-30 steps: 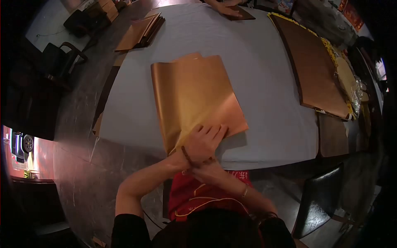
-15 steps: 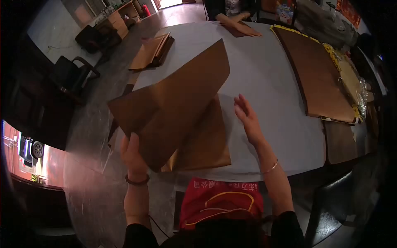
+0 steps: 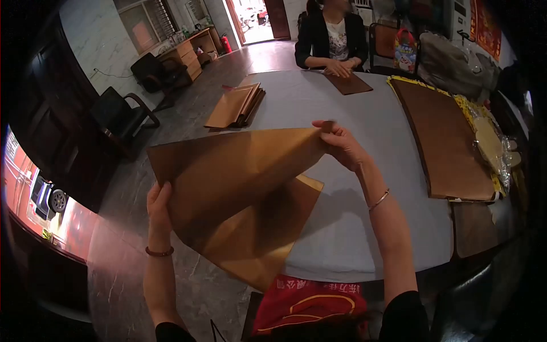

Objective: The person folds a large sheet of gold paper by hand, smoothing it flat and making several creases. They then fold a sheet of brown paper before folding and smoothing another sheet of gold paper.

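Note:
I hold a large sheet of shiny golden-brown paper (image 3: 239, 188) up in the air over the near edge of the round table (image 3: 353, 228). My left hand (image 3: 158, 208) grips the sheet's left edge, low down. My right hand (image 3: 339, 142) pinches its upper right corner above the table. The sheet sags between both hands, and its lower part hangs toward my red apron (image 3: 307, 305).
A stack of golden paper (image 3: 235, 105) lies at the table's far left. A large brown pile (image 3: 444, 137) with yellow edging fills the right side. Across the table a seated person (image 3: 333, 37) rests both hands on a small dark sheet (image 3: 348, 84). Dark chairs (image 3: 117, 117) stand at left.
The sheet lay flat under my hands a second ago. My left hand lifted it, then my right hand took its far corner, and it is now raised and spread between both hands.

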A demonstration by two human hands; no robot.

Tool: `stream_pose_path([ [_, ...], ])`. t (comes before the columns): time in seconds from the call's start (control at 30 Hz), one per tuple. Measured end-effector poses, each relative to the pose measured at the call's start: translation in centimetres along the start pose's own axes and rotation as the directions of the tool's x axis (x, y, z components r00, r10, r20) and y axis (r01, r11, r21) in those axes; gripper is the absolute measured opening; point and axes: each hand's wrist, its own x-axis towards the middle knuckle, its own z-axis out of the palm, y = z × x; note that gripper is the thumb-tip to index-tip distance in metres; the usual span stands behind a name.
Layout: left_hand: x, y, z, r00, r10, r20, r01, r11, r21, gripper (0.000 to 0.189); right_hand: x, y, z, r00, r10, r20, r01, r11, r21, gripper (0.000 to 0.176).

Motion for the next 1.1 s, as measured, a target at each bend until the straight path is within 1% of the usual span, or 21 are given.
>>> stream_pose_path([
  [0.1, 3.4, 0.5, 0.8, 0.999, -0.002, -0.037, 0.004, 0.999, 0.045, 0.032, -0.2, -2.9, -0.1, 0.999, -0.029, -0.043, 0.024, 0.992, -0.122, 0.037],
  [0.2, 8.3, 1.5, 2.0, 0.998, 0.018, 0.064, -0.024, 0.995, 0.1, 0.031, 0.9, -6.3, -1.3, 0.987, -0.094, -0.128, 0.05, 0.95, -0.308, 0.031],
  [0.23, 10.3, 1.8, 2.2, 0.994, 0.012, 0.111, -0.036, 0.976, 0.215, 0.033, 1.4, -7.6, -1.6, 0.977, -0.131, -0.169, 0.054, 0.916, -0.398, 0.028],
  [0.27, 12.1, 2.2, 3.1, 0.988, 0.005, 0.155, -0.056, 0.943, 0.328, 0.036, 1.6, -9.5, -1.0, 0.964, -0.173, -0.201, 0.082, 0.915, -0.396, 0.023],
  [0.3, 13.7, 2.7, 4.0, 0.986, 0.019, 0.167, -0.072, 0.946, 0.316, 0.036, 2.0, -11.1, -1.1, 0.961, -0.19, -0.202, 0.093, 0.907, -0.41, 0.023],
  [0.37, 17.0, 4.9, 7.2, 0.975, 0.001, 0.22, -0.098, 0.897, 0.431, 0.036, 3.3, -15.1, -1.7, 0.93, -0.309, -0.197, 0.209, 0.889, -0.406, 0.021],
  [0.4, 18.6, 5.8, 8.5, 0.974, 0.016, 0.226, -0.112, 0.901, 0.419, 0.036, 4.1, -17.0, -2.4, 0.904, -0.374, -0.207, 0.227, 0.831, -0.508, 0.019],
  [0.47, 22.2, 7.4, 10.6, 0.956, 0.095, 0.277, -0.256, 0.73, 0.634, 0.033, 5.1, -21.5, -3.1, 0.892, -0.412, -0.186, 0.252, 0.795, -0.552, 0.02],
  [0.53, 27.0, 7.9, 11.2, 0.947, 0.186, 0.261, -0.319, 0.619, 0.717, 0.028, 4.9, -25.6, -1.8, 0.839, -0.513, -0.184, 0.293, 0.71, -0.64, 0.022],
  [0.6, 27.5, 10.2, 14.2, 0.92, 0.294, 0.259, -0.392, 0.697, 0.601, 0.026, 4.2, -29.0, 0.0, 0.788, -0.602, -0.126, 0.388, 0.646, -0.657, 0.024],
  [0.67, 28.0, 12.3, 16.4, 0.883, 0.407, 0.235, -0.457, 0.625, 0.633, 0.027, 5.5, -32.6, -1.9, 0.668, -0.744, 0.01, 0.443, 0.387, -0.809, 0.024],
  [0.7, 27.3, 13.5, 17.5, 0.887, 0.4, 0.233, -0.451, 0.634, 0.628, 0.027, 4.4, -33.1, -2.3, 0.674, -0.739, 0.006, 0.433, 0.388, -0.814, 0.024],
  [0.8, 26.6, 15.9, 18.0, 0.913, 0.381, 0.148, -0.377, 0.643, 0.667, 0.026, 1.3, -34.5, -2.3, 0.633, -0.755, 0.169, 0.342, 0.078, -0.936, 0.025],
  [0.83, 26.9, 16.5, 16.8, 0.797, 0.408, 0.445, -0.584, 0.705, 0.401, 0.026, 0.2, -35.1, -2.0, 0.625, -0.747, 0.228, 0.31, -0.031, -0.95, 0.026],
  [0.87, 26.5, 16.9, 16.4, 0.578, 0.469, 0.668, -0.676, 0.733, 0.07, 0.026, -0.8, -35.6, -1.6, 0.616, -0.732, 0.29, 0.278, -0.142, -0.95, 0.026],
  [0.9, 26.0, 16.4, 16.4, 0.579, 0.47, 0.666, -0.674, 0.736, 0.067, 0.026, -1.9, -36.3, -1.2, 0.607, -0.712, 0.352, 0.245, -0.254, -0.936, 0.027],
  [0.97, 23.3, 14.8, 16.9, 0.79, 0.573, 0.216, -0.602, 0.793, 0.097, 0.022, -4.0, -37.2, 0.0, 0.592, -0.654, 0.472, 0.174, -0.468, -0.866, 0.028],
  [1.0, 21.8, 13.9, 15.9, 0.792, 0.571, 0.217, -0.599, 0.795, 0.096, 0.022, -4.9, -37.2, 0.4, 0.589, -0.617, 0.523, 0.135, -0.563, -0.816, 0.029],
  [1.03, 19.9, 12.7, 14.2, 0.701, 0.645, 0.305, -0.712, 0.655, 0.252, 0.02, -5.5, -37.0, 0.7, 0.59, -0.572, 0.57, 0.099, -0.649, -0.754, 0.03],
  [1.07, 17.9, 11.1, 12.8, 0.608, 0.682, 0.405, -0.791, 0.476, 0.385, 0.019, -7.1, -34.4, 2.4, 0.562, -0.722, 0.404, 0.319, -0.262, -0.911, 0.03],
  [1.1, 15.9, 8.9, 12.0, 0.683, 0.638, 0.355, -0.709, 0.696, 0.113, 0.017, -9.6, -30.8, 4.5, 0.589, -0.787, 0.186, 0.498, 0.172, -0.85, 0.03],
])
